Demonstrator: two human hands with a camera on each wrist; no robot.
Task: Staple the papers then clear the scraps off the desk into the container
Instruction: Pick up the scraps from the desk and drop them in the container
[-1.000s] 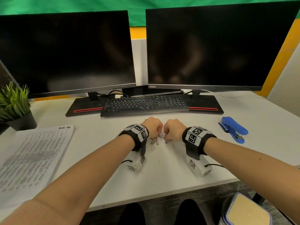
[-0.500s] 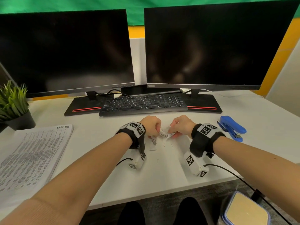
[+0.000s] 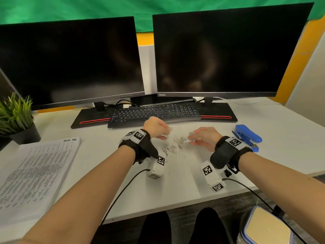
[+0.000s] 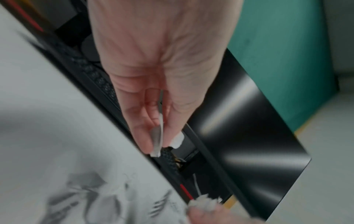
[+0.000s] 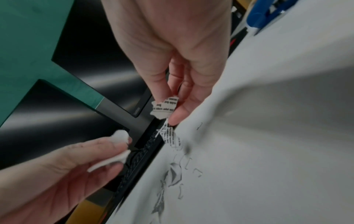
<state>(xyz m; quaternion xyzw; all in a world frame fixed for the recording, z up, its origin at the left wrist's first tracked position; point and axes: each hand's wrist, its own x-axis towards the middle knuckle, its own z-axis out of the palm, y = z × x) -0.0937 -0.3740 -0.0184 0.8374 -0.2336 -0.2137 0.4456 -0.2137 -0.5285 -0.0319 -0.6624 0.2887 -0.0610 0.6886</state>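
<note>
Right wrist view shows the right hand [image 5: 172,63] pinching a torn printed scrap [image 5: 164,107] between thumb and fingertips, just above the table [image 5: 277,136]. Opposite it, the left hand [image 3: 154,126] pinches a white scrap [image 5: 119,135] of its own. Between the two hands lies a small heap of torn scraps [image 3: 173,147] with loose staples [image 5: 197,172] scattered round it. Farther out, the blue stapler [image 3: 248,134] sits right of the hands, the paper stack [image 3: 35,166] rests at the left edge, and the container [image 3: 265,228] stands below the table's near right corner. To clear well, I judge it best to gather the scraps into one hand — cupped, not pinched — so nothing drops on the way, and to sweep the staples to the edge last.
</note>
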